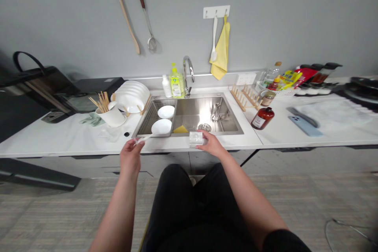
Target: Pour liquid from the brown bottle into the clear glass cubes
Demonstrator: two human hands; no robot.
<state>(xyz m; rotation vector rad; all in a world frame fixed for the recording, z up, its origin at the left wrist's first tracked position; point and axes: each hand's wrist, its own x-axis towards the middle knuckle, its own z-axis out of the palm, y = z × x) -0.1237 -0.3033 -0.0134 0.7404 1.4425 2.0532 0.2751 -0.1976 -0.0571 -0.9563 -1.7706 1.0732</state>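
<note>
My left hand [130, 154] is closed on the handle of a white ladle-like spoon [161, 127], whose bowl rests over the drain tray [148, 120] in the sink [230, 120]. My right hand [210, 143] grips a small clear glass [196, 138] lying on its side at the sink's front edge. A white bowl [165, 112] sits in the drain tray. A yellow sponge [180, 129] lies on the sink bottom near the drain [204, 127].
White plates [132, 95] stand in a rack and a cup of chopsticks [110, 114] sits at left. Soap bottles [176, 82] flank the faucet [188, 73]. A brown bottle [262, 118], wooden rack [244, 97], phone [305, 125] and basket of condiments [280, 86] are at right.
</note>
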